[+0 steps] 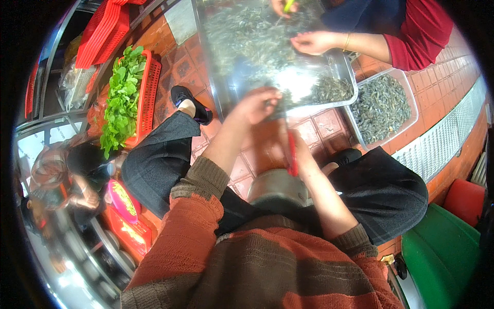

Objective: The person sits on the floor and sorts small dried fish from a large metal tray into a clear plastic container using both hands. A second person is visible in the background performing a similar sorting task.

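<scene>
My left hand (257, 105), blurred, is at the near rim of a large metal tray (356, 87) of small grey shrimp (247, 36). Its fingertips are drawn together; blur hides whether a shrimp is between them. Just to the right and nearer my body, my right hand (300, 152) grips red-handled scissors (292, 154). The thin blades point away from me, beside my left fingertips. Between my legs, below both hands, stands a metal pot (278, 187), its inside blurred.
Across the tray, another person's hand (314, 41) reaches over the shrimp; their other hand holds something yellow-green (288, 5). A clear plastic tub (413, 98) of shrimp stands right. Leafy greens (123, 92) fill a red basket (151, 92) at left. A person (50, 170) sits lower left.
</scene>
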